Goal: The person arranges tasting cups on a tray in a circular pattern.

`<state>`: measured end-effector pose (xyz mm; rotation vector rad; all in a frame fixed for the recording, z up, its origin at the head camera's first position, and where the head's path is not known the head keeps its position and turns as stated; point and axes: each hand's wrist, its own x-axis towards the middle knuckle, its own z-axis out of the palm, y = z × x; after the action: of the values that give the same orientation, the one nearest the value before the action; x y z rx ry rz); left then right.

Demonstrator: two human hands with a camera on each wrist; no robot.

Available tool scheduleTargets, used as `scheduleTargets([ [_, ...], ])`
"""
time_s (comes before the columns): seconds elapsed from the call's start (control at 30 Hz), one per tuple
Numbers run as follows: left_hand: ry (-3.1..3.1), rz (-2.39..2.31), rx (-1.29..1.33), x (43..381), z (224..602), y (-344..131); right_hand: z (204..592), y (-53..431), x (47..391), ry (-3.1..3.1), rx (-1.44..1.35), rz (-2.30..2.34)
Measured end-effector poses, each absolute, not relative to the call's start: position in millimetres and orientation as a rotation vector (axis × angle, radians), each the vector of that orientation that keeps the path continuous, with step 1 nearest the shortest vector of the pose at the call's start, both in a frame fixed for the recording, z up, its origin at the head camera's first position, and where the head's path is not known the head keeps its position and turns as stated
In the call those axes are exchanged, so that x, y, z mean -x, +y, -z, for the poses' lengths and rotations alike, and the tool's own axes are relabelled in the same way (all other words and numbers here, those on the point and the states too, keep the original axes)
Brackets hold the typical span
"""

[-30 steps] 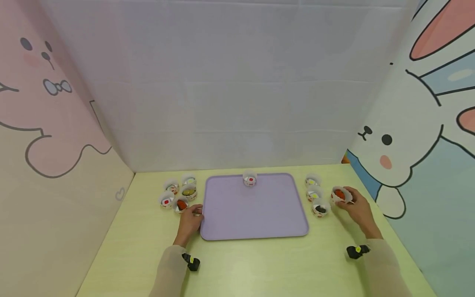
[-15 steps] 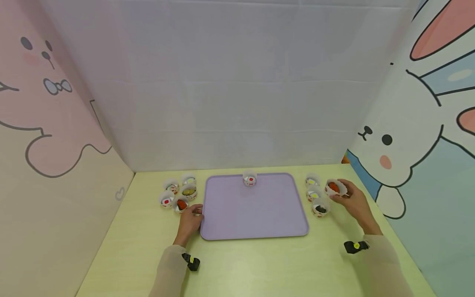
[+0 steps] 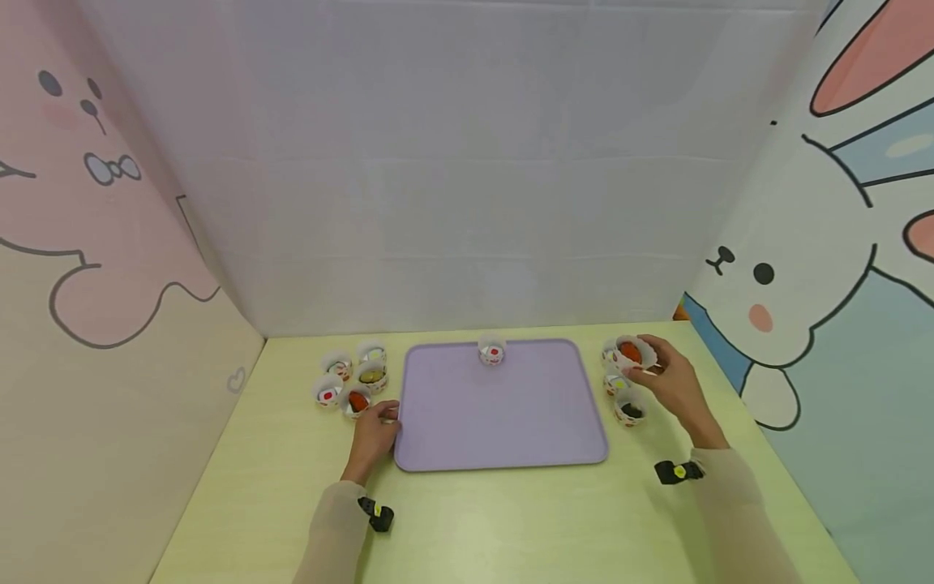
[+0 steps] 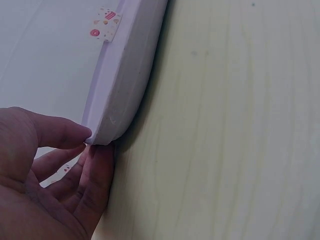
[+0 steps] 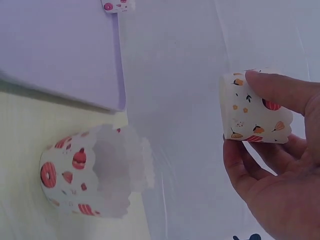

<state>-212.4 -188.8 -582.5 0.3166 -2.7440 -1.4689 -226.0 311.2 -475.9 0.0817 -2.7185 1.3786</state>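
My left hand (image 3: 374, 438) pinches the left edge of a lilac tray (image 3: 503, 414); in the left wrist view the thumb lies on the rim (image 4: 102, 107) with fingers beneath. Raised off the table at the right, a scalloped paper baking cup (image 3: 631, 354) with something red-orange inside is gripped by my right hand (image 3: 674, 385). The right wrist view shows thumb and fingers on opposite sides of this patterned cup (image 5: 255, 110). It hangs over a row of paper cups, partly hiding the back one (image 3: 608, 354). Below are one with yellow content (image 3: 616, 384) and one with dark content (image 3: 631, 412).
One cup (image 3: 492, 352) with a red-and-white item stands at the tray's back edge. Several filled cups cluster left of the tray, among them a red-orange one (image 3: 357, 401) and an olive-coloured one (image 3: 372, 376). A white sheet (image 3: 467, 178) closes off the back.
My right hand has carried the red-orange cup leftward and slightly back, from right of the row to over its back cups. The left hand has stayed on the tray.
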Motion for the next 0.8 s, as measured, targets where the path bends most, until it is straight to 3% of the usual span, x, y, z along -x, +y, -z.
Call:
scheduleTargets([
  [0.8,-2.761,1.483,-0.333,213,583,-189,497,228,257,-2.629,-0.124,-1.533],
])
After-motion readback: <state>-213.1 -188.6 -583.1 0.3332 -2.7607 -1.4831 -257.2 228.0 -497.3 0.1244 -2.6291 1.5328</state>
